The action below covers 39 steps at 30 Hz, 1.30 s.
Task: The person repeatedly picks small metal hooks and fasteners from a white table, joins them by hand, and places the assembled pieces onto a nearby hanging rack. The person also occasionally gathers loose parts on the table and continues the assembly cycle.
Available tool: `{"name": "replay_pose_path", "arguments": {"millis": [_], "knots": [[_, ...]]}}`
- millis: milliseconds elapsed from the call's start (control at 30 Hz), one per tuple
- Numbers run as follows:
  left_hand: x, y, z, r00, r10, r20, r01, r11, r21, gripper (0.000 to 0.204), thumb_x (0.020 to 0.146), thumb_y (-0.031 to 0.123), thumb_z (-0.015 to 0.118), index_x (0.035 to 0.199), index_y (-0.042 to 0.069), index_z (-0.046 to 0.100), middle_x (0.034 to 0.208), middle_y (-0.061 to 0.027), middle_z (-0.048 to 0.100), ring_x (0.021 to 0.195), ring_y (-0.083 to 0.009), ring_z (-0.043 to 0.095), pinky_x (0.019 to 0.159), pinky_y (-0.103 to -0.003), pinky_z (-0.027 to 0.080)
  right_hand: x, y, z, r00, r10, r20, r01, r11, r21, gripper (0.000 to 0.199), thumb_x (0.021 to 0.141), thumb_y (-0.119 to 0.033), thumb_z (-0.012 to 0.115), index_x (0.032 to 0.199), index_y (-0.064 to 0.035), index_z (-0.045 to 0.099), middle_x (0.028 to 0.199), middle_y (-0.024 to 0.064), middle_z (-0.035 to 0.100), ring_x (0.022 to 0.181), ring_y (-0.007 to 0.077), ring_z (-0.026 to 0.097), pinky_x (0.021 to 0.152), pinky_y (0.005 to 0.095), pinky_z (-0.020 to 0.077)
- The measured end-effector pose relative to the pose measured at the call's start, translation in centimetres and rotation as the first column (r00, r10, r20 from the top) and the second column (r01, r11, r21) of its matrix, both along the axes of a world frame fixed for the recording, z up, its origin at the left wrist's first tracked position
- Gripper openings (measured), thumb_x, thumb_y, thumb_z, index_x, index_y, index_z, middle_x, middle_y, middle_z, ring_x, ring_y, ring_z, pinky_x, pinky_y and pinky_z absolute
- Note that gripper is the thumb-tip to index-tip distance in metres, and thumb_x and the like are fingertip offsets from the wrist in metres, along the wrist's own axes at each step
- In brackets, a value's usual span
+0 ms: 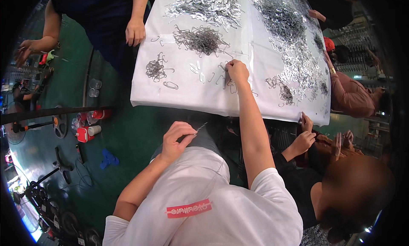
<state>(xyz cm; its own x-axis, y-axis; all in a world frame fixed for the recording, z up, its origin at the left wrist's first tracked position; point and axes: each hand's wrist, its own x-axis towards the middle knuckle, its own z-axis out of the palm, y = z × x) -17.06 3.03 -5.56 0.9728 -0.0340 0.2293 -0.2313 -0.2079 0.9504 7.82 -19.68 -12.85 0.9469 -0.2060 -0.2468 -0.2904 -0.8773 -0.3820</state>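
My left hand (pixel 177 139) is raised in front of my lap, thumb and fingertips pinched on a thin, twisted-looking metal piece (pixel 202 127) that sticks out to the right. My right hand (pixel 237 71) reaches over the white-covered table (pixel 179 99), its fingers closed and low among loose wire hooks (pixel 220 79). Whatever those fingertips hold, if anything, is hidden. Left of them lie a few shiny flat metal clips (pixel 200 72). Beyond is a tangled heap of dark wire hooks (pixel 205 41), and a smaller hook pile (pixel 156 69) sits near the table's left edge.
Shiny clips (pixel 213 5) form a large far heap; more metal pieces (pixel 289 50) cover the table's right half. Co-workers' hands (pixel 135 32) (pixel 303 139) are at the far left and near right edges. A red container (pixel 85 134) and blue object (pixel 109 158) are on the green floor.
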Motion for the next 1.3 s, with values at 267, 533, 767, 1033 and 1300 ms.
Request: {"name": "replay_pose_path", "arguments": {"millis": [267, 533, 767, 1033, 1300], "knots": [[0.0, 0.2, 0.0, 1.0, -0.015, 0.01, 0.015, 1.0, 0.018, 0.019, 0.071, -0.004, 0.073, 0.087, 0.006, 0.068, 0.085, -0.0058, 0.066, 0.086, -0.0226, 0.06, 0.074, -0.031, 0.05, 0.9, 1.1, -2.5, 0.966, 0.258, 0.011, -0.249, 0.94, -0.233, 0.018, 0.082, -0.024, 0.065, 0.087, -0.0066, 0.069, 0.089, 0.0121, 0.068, 0.086, 0.0296, 0.066, 0.071, 0.0391, 0.051], [0.0, 0.5, 0.4, 1.0, -0.026, -0.013, 0.026, 1.0, -0.003, 0.018, 0.073, -0.003, 0.073, 0.088, 0.006, 0.068, 0.085, -0.006, 0.066, 0.085, -0.0219, 0.061, 0.073, -0.031, 0.05, -3.6, -2.2, 0.6, 0.978, -0.032, -0.204, 0.205, 0.262, 0.943, 0.013, 0.093, -0.013, 0.057, 0.093, 0.0004, 0.058, 0.083, 0.0047, 0.058, 0.069, 0.0101, 0.054, 0.058, 0.0237, 0.0464], [0.3, 0.3, 0.9, 0.998, -0.056, -0.041, 0.056, 0.998, 0.0, 0.016, 0.075, -0.003, 0.072, 0.09, 0.004, 0.068, 0.087, -0.0068, 0.067, 0.082, -0.021, 0.061, 0.07, -0.029, 0.051, -15.4, 2.7, 6.5, 0.981, -0.072, -0.179, 0.183, 0.053, 0.982, 0.009, 0.094, -0.009, 0.057, 0.096, 0.0, 0.057, 0.088, 0.0049, 0.06, 0.071, 0.0094, 0.056, 0.062, 0.0217, 0.0472], [0.6, -0.4, 1.3, 0.993, -0.115, -0.03, 0.114, 0.993, -0.027, 0.018, 0.079, -0.004, 0.067, 0.095, 0.005, 0.068, 0.089, -0.0048, 0.067, 0.083, -0.0168, 0.061, 0.066, -0.027, 0.051, -24.9, 6.4, 10.5, 0.978, -0.205, 0.044, -0.024, 0.101, 0.995, 0.002, 0.092, -0.006, 0.059, 0.093, -0.0053, 0.061, 0.103, -0.0001, 0.054, 0.084, 0.0063, 0.048, 0.067, 0.0209, 0.0363], [0.8, -0.5, 1.4, 0.991, -0.134, 0.009, 0.134, 0.991, -0.028, 0.022, 0.079, -0.004, 0.067, 0.098, 0.006, 0.068, 0.09, -0.0048, 0.066, 0.081, -0.0152, 0.062, 0.066, -0.026, 0.051, -25.6, 6.9, 9.1, 0.931, -0.233, 0.282, -0.205, 0.305, 0.93, 0.004, 0.089, -0.003, 0.06, 0.093, -0.0037, 0.06, 0.106, 0.0039, 0.049, 0.092, 0.0103, 0.051, 0.077, 0.024, 0.0435]]}}
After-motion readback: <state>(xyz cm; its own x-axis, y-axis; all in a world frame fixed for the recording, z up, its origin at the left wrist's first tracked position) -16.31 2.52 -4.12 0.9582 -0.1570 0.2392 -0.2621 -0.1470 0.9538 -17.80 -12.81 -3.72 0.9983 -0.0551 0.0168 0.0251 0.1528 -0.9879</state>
